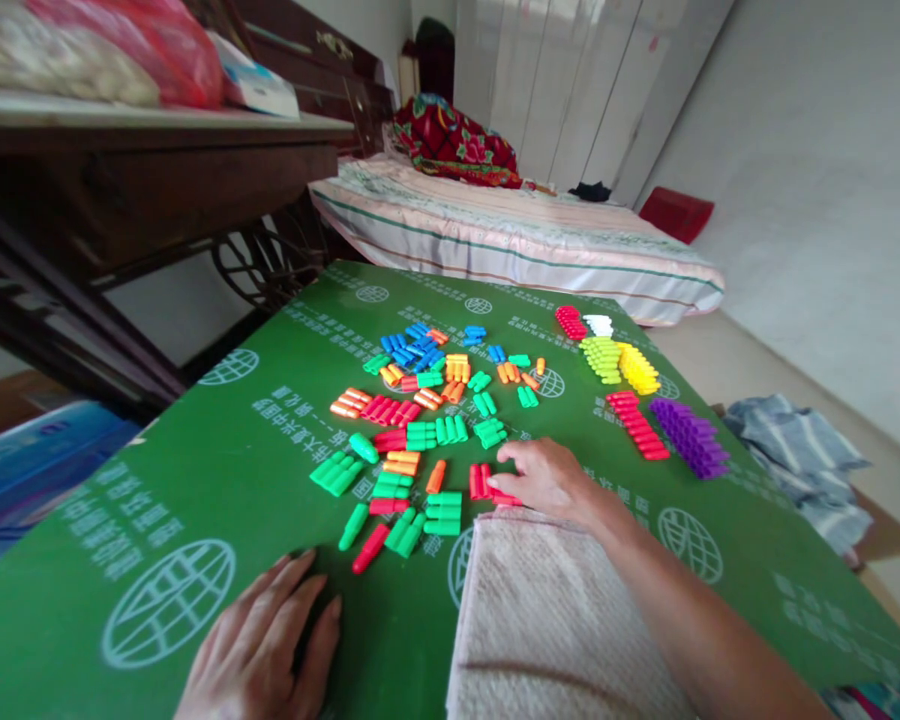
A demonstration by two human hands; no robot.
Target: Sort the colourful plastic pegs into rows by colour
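Note:
On the green table [390,640], my left hand [270,640] lies flat, fingers stretched out, below the small plastic pegs. My right hand [547,478] reaches in from the right, thumb and index finger apart. Its thumb touches a few red pegs [480,482]; the other fingers are partly hidden. Left of it lie loose groups of green pegs [442,513], orange pegs [402,462] and red pegs [391,411]. Farther back are blue pegs [416,350]. A beige folded cloth [547,620] lies beneath my right forearm.
Neat blocks stand at the right: purple pegs [690,437], red pegs [636,425], yellow pegs [637,368], lime pegs [600,360] and white pegs [598,325]. A bed [525,235] borders the far edge. A dark wooden desk [150,180] stands at the left.

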